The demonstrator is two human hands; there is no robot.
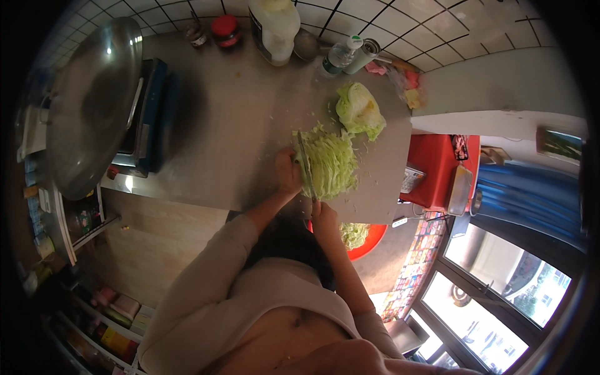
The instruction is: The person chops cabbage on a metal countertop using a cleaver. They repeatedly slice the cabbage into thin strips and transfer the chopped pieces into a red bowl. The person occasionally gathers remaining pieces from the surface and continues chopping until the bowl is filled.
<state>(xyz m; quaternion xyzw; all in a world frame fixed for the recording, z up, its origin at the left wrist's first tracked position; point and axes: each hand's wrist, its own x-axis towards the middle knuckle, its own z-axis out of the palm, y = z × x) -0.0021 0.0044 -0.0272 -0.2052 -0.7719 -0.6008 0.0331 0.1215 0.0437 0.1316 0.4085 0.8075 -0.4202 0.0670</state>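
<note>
My right hand (pixel 324 220) is closed around the handle of a kitchen knife (pixel 304 161), whose blade stands on edge at the left side of a heap of shredded lettuce (pixel 332 164). Against the left end of the lettuce rests my left hand (pixel 287 172), its fingers bent close to the blade; what they press on is partly hidden. A larger uncut piece of lettuce (pixel 360 111) lies behind the heap on the metal worktop (pixel 225 122). Small shreds are scattered around both. Below the worktop's front edge, a red basin (pixel 375 241) holds more shredded lettuce.
A large metal wok (pixel 96 108) stands tilted over a blue-sided appliance (pixel 152 117) at left. Along the tiled wall are a red-lidded jar (pixel 226 31), a large plastic jug (pixel 275 30), a ladle (pixel 307 45) and a clear bottle (pixel 340 56). A red-covered table (pixel 429 176) is at right.
</note>
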